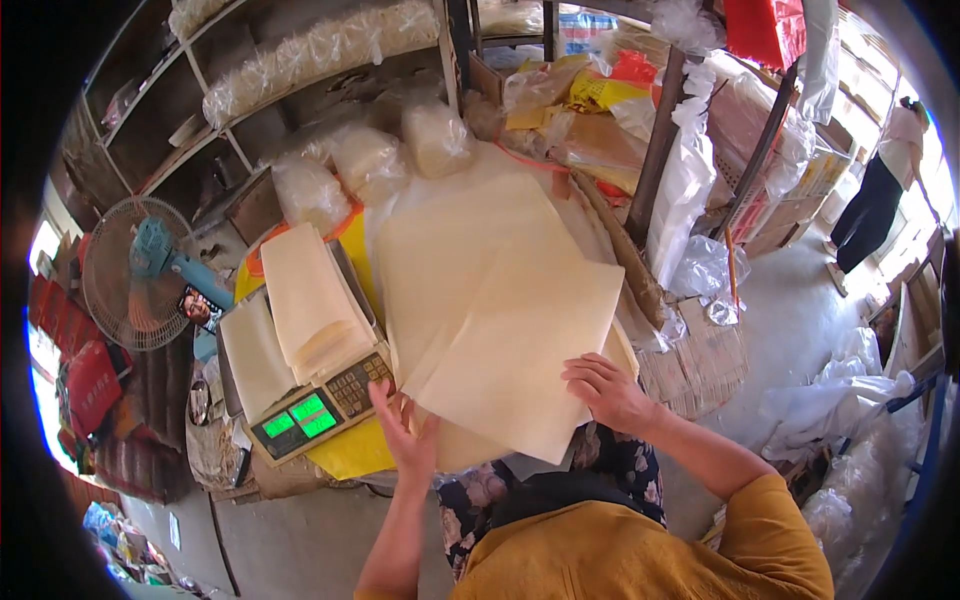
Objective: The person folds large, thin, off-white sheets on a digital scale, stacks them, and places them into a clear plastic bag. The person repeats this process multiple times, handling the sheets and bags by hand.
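Observation:
A large, thin cream-coloured sheet (520,350) lies askew on a stack of similar sheets (470,235) in front of me. My right hand (608,395) is closed on its right edge, fingers on top; the thumb is hidden. My left hand (408,436) is open, fingers apart and palm turned inward, beside the sheet's near left corner. Nothing shows in it. Just left of that hand stands a digital scale (345,392) with lit green displays. On its metal pan rests a folded bundle of cream sheets (312,300).
Stuffed clear bags (370,165) sit behind the stack, below shelves holding more bags (320,65). A fan (140,270) and a phone (200,308) are left of the scale. A dark post (662,150) rises at the right. Another person (880,190) stands far right. Plastic wrap (840,390) covers floor there.

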`<state>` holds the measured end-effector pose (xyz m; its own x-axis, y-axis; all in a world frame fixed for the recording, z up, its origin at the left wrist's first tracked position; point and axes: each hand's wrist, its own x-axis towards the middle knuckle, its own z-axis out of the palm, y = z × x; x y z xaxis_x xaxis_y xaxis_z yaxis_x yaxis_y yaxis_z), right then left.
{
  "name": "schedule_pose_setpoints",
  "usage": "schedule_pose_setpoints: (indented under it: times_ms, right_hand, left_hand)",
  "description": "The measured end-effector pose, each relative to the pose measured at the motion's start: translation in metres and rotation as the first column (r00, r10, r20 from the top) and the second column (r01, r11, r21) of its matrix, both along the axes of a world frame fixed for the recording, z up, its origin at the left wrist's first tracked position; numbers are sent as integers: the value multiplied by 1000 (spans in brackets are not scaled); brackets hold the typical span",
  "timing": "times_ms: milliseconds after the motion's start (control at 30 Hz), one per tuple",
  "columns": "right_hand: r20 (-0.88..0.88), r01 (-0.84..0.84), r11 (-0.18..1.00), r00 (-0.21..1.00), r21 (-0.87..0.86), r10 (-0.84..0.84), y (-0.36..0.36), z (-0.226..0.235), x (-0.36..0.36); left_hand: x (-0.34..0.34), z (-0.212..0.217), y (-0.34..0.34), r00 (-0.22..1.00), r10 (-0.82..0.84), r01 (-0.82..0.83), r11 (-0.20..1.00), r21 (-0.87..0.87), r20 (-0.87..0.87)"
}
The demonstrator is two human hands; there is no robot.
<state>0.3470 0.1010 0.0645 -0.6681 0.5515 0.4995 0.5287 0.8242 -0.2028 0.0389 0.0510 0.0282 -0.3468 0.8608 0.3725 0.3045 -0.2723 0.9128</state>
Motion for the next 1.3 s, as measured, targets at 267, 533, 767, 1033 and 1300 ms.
schedule_pose_setpoints:
  times_ms: [267, 533, 767, 1033, 1300]
  right_hand:
    - [143, -92, 996, 985, -8, 93, -33, 2, -23]
    - [-522, -180, 549, 636, -816, -568, 6, -33, -3]
    - [-201, 241, 490, 699, -838, -686, 33, -49, 0]
    - [257, 385, 893, 910, -233, -325, 27, 27, -14]
    - [-21, 259, 652, 921, -712, -389, 40, 23, 27]
  left_hand:
    - [-9, 31, 3, 462, -234, 260, 958, -121, -855]
    - [19, 89, 6, 671, 135, 156, 936, 316, -729]
    - [34, 37, 74, 263, -232, 274, 949, -158, -937]
    - [3, 34, 114, 232, -336, 448, 870, -206, -913]
    - [-13, 70, 95, 887, -438, 372, 865, -337, -146]
